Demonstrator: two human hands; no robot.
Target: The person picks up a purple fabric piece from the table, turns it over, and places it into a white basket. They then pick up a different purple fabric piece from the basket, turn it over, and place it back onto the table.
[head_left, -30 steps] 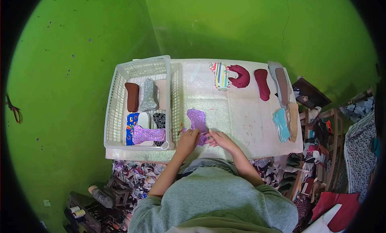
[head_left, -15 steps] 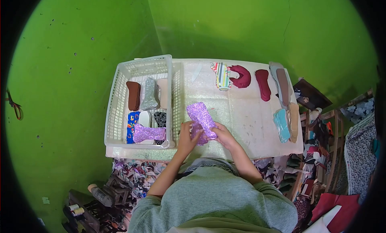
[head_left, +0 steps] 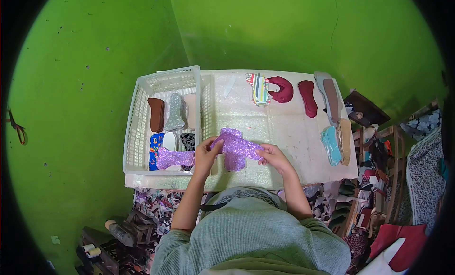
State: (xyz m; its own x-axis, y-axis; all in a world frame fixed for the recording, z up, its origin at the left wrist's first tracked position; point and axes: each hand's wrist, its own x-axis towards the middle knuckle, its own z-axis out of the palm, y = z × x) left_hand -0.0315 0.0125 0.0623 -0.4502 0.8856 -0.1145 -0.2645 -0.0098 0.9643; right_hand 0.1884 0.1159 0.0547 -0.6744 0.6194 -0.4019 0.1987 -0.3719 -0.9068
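A purple glitter piece [head_left: 240,146] is stretched sideways between my two hands above the table. My left hand [head_left: 206,154] pinches its left end, close to the basket's right wall. The right end is gripped by the fingers of my right hand [head_left: 276,157]. Beneath it, another purple glitter piece [head_left: 234,162] lies upright on the white table [head_left: 289,137], its middle hidden by the held one. A further purple glitter piece [head_left: 176,158] lies in the white basket [head_left: 130,132] on top of other pieces.
The basket also holds brown [head_left: 156,114] and silver-grey pieces [head_left: 175,113]. Along the table's far and right sides lie a striped piece [head_left: 260,91], maroon pieces [head_left: 308,98], turquoise ones [head_left: 331,145] and tan ones [head_left: 345,142]. Fabric scraps [head_left: 163,204] cover the floor.
The held purple piece has turned from steeply slanted to nearly level. My hands have moved apart, and a second purple piece now shows flat on the table under it.
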